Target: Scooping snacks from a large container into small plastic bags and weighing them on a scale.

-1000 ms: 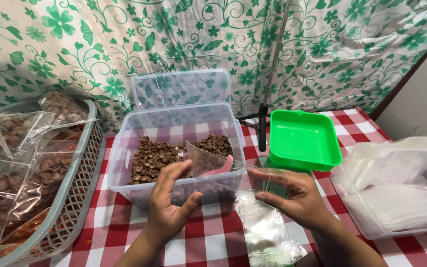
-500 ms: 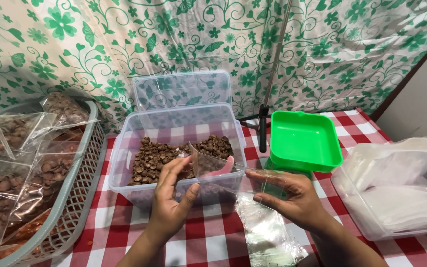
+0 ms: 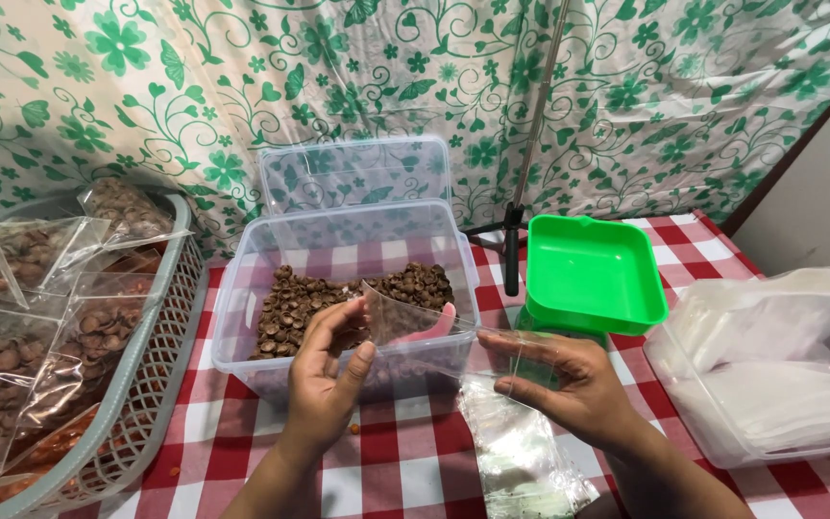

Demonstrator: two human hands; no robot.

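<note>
My left hand [image 3: 330,377] pinches one edge of a small clear plastic bag [image 3: 413,325] in front of the clear tub. My right hand [image 3: 569,386] grips the bag's other edge, so the bag is stretched between both hands. The clear plastic tub [image 3: 242,279] holds brown round snack pieces [image 3: 292,300] and a pink scoop [image 3: 434,325], seen through the bag. The tub's lid [image 3: 353,173] stands upright behind it.
A pile of empty clear bags [image 3: 521,457] lies on the red checked tablecloth [image 3: 405,471] under my right hand. A green square tray [image 3: 593,274] sits to the right, with a tub of white bags [image 3: 770,384] beyond it. A basket [image 3: 151,384] of filled bags stands left. A black pole [image 3: 511,255] rises behind.
Both hands stay almost in place. The clear bag has been drawn a little wider between them, and my right hand has lowered slightly.
</note>
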